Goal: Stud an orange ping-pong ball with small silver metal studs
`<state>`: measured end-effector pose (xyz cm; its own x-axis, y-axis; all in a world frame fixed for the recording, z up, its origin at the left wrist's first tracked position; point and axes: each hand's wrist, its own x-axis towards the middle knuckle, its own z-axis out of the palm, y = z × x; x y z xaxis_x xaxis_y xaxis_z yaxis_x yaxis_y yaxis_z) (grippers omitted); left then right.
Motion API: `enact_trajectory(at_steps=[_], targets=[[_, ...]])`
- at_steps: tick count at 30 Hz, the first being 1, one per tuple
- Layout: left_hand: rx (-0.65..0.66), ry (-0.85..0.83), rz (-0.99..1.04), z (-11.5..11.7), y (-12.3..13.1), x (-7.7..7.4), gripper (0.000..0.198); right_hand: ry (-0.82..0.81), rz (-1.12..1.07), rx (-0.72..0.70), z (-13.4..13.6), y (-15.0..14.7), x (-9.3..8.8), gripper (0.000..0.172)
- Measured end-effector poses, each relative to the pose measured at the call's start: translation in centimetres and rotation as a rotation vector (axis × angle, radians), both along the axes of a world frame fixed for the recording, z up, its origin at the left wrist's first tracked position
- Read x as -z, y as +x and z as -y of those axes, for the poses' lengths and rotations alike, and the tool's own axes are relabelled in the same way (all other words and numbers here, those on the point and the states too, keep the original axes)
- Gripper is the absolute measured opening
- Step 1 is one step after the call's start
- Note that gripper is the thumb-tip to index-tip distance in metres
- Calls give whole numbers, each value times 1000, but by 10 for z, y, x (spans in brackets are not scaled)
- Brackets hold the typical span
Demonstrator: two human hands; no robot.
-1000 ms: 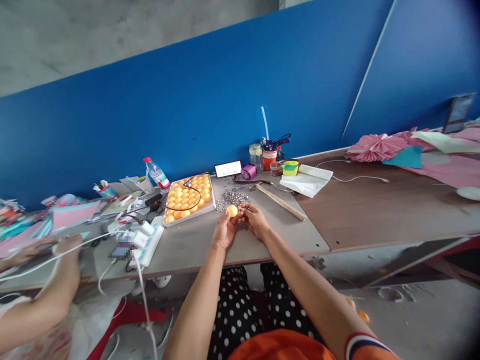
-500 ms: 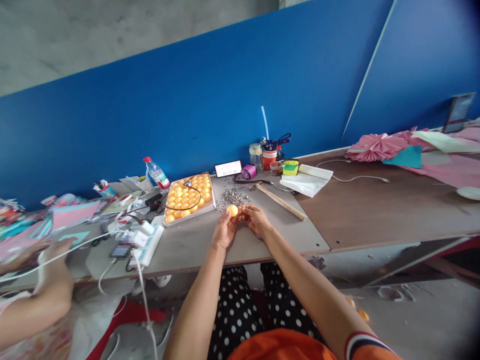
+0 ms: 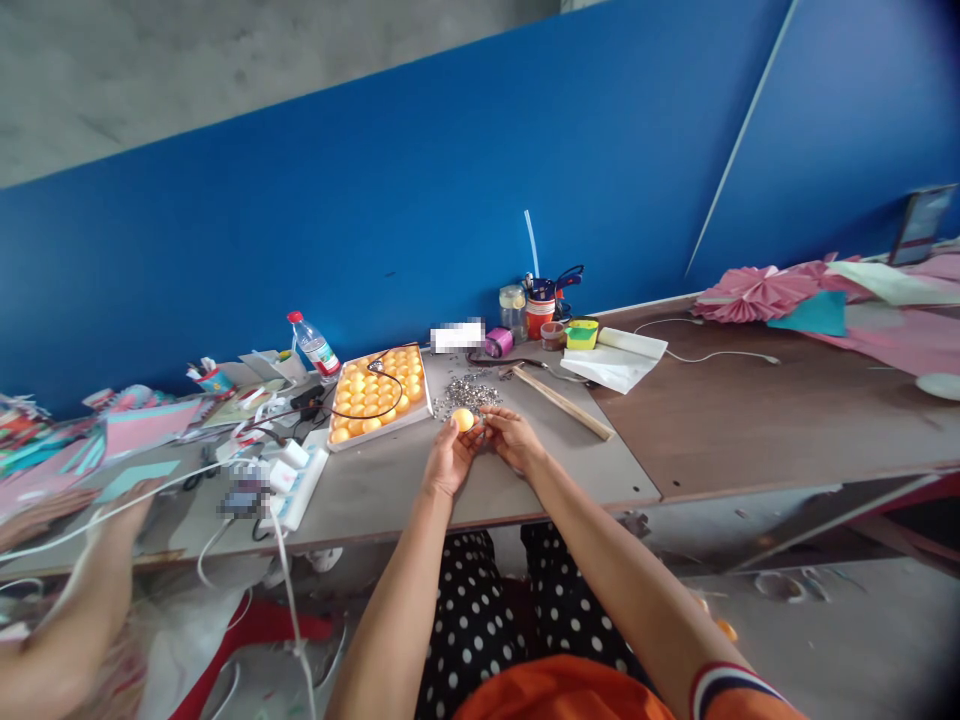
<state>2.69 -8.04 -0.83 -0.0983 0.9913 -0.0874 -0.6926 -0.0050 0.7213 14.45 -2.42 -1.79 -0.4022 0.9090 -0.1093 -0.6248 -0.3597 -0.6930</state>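
Note:
An orange ping-pong ball is held in the fingers of my left hand, above the front part of the grey table. Close beside it, my right hand has its thumb and fingers pinched together by the ball's right side. Whatever lies between those fingertips is too small to make out. Just beyond both hands spreads a pile of small shiny metal pieces. To the left of the pile sits a shallow white box filled with rows of orange balls, a black cable lying across them.
A wooden stick lies right of the pile. Behind are a purple box, a clear jar and white paper. On the left stand a water bottle and a power strip, near a co-worker's arm.
My left hand has tipped the ball very slightly down and left; my right fingers stay beside it. At the left, the co-worker's hand has moved forward over the paper.

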Motion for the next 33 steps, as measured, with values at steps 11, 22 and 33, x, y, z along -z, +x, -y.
enact_trajectory(at_steps=[11, 22, 33], targets=[[-2, -9, 22, 0, 0, -1, 28, 93, -38, 7, 3, 0, -3, 25], [0, 32, -7, 2, 1, -3, 27, 144, -31, -10, 5, 0, -6, 23], [21, 60, -39, 1, 2, -5, 32, 203, 1, -23, 6, -2, -5, 22]])
